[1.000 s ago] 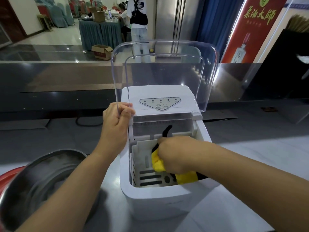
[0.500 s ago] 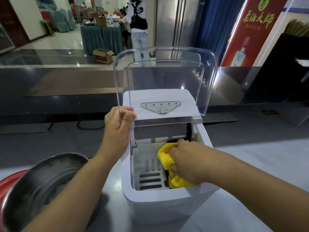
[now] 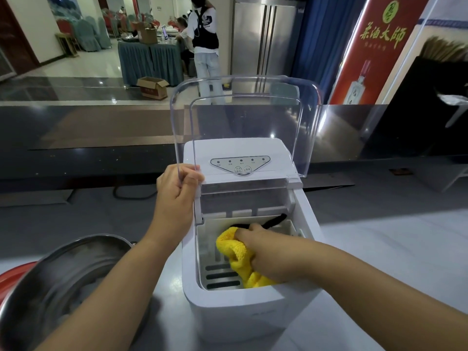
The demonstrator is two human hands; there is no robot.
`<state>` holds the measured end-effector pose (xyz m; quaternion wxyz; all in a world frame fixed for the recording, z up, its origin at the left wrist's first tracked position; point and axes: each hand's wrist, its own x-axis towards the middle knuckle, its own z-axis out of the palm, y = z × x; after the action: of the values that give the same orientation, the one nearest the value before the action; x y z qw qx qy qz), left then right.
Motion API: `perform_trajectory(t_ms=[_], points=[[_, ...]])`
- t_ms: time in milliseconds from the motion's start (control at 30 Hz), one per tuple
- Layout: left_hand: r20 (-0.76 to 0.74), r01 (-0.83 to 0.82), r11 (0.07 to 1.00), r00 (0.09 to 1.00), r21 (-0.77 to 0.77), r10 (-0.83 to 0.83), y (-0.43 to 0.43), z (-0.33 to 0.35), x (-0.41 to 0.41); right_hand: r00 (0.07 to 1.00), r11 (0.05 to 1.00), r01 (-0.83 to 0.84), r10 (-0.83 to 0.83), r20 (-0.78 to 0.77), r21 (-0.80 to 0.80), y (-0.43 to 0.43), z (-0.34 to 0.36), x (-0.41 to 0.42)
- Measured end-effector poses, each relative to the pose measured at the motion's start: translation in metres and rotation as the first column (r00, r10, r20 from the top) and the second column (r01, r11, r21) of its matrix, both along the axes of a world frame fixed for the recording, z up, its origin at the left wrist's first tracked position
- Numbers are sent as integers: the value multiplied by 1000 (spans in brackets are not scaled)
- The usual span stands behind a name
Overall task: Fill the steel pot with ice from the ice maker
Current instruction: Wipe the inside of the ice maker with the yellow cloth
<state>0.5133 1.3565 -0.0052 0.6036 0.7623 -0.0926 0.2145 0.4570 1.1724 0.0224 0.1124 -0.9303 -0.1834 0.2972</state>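
Left hand (image 3: 178,188): fingers and thumb curled round the left edge of the clear lid (image 3: 248,117), holding it raised upright over the ice maker (image 3: 243,315).

Right hand (image 3: 263,254): lowered into the open top of the ice maker, closed on a bunched yellow cloth (image 3: 235,254), with the cloth pressed against the white slotted basket (image 3: 210,239) inside.

Just behind the right knuckles: a black strip (image 3: 274,221) along the rear wall of the basket; nature not identifiable.

Behind the opening, on the flat top of the ice maker: a control panel (image 3: 240,165) with a row of indicator dots and two round buttons.

Steel pot (image 3: 63,279): on the worktop (image 3: 379,244), near the left side of the ice maker, partly hidden by the left forearm. Contents pale and blurred; not identifiable. Red rim (image 3: 12,274) visible at its far left edge.

Beyond the worktop: a dark glossy counter (image 3: 101,127), then a hall with a cardboard box (image 3: 152,87) on the floor, a draped table (image 3: 149,59), a standing person (image 3: 205,41), a steel fridge (image 3: 263,34) and a red banner (image 3: 374,46).
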Motion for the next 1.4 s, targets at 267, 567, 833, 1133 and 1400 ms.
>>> perform_trajectory(t_ms=[267, 567, 833, 1133, 1400], points=[[-12, 2, 1000, 1000, 4, -2, -1, 1, -2, 999, 986, 39, -39, 0, 164, 17, 2, -8], [-39, 26, 1000, 999, 5, -26, 0, 6, -6, 967, 839, 255, -220, -129, 480, 28, 20, -24], [-13, 49, 998, 999, 35, -48, 5, 16, -10, 877, 443, 363, -460, -140, 820, -9, 47, -26], [-182, 81, 940, 972, -330, -148, 12, 38, -24, 756, 47, 229, -638, -147, 972, -14, 69, -24], [-210, 57, 928, 967, -368, -143, 23, 35, -31, 665, 748, 41, -515, 540, 663, 52, 61, 3]])
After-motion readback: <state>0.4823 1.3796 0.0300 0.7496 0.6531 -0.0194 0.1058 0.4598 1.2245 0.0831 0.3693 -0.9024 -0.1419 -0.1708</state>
